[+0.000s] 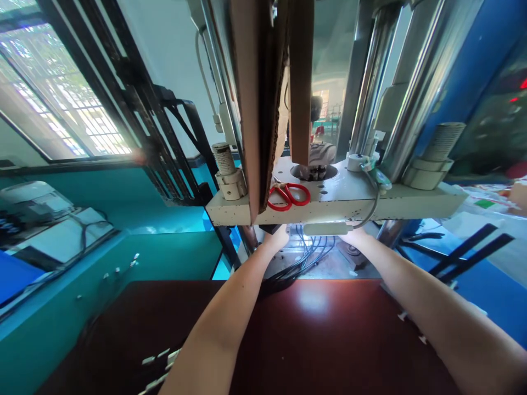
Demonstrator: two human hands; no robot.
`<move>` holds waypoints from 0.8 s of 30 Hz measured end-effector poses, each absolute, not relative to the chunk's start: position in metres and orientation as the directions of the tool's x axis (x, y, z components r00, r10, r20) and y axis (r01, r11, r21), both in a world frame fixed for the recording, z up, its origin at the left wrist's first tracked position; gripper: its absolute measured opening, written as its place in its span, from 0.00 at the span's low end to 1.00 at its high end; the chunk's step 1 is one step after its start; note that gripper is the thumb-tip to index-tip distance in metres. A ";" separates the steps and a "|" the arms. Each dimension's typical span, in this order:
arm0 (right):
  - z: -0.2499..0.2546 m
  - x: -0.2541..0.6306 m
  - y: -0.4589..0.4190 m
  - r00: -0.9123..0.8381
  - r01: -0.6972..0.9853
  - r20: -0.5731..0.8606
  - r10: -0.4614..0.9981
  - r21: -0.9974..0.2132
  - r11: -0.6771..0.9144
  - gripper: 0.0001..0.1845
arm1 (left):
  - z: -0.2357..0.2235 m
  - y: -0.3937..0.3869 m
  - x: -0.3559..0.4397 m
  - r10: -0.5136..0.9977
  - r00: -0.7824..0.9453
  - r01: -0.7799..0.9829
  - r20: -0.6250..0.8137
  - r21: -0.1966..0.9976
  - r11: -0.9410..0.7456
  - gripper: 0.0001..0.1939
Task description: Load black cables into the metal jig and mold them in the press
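Observation:
Both my arms stretch forward over the table into the space beneath the thick cream machine plate [349,209]. My left hand [279,236] is at the left of that space, just under the plate's edge, with its fingers hidden. On the right, my right hand [354,237] reaches in near the end of a white light bar [327,228], its fingers also out of sight. Between the hands, several thin dark cables [307,258] trail from the lit metal bed toward the table. Whether either hand holds anything cannot be seen.
Red-handled scissors [289,196] lie on the plate, beside hanging cardboard [256,109]. Steel columns and threaded posts [224,159] rise around it. White connectors [156,357] lie on the dark red table [321,340] at lower left. A green surface [177,255] is at left.

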State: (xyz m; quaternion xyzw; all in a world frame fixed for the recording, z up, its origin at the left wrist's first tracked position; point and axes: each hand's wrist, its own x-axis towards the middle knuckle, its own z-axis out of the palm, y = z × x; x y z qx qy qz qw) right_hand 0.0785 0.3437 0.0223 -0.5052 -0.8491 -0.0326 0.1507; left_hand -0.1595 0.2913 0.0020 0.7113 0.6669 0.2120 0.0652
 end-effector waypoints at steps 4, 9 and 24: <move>0.010 0.080 0.350 -0.418 0.879 0.269 0.868 -0.121 0.461 0.16 | 0.001 0.289 -0.161 0.984 0.069 0.934 0.162 0.337 -0.121 0.24; 0.003 0.079 0.354 -0.403 0.887 0.245 0.882 -0.132 0.442 0.16 | 0.002 0.286 -0.163 0.987 0.074 0.944 0.140 0.308 -0.114 0.27; 0.020 0.191 0.148 -0.707 0.623 0.179 0.684 -0.299 0.722 0.23 | 0.041 0.103 -0.144 0.902 0.350 0.777 0.252 0.459 -0.430 0.26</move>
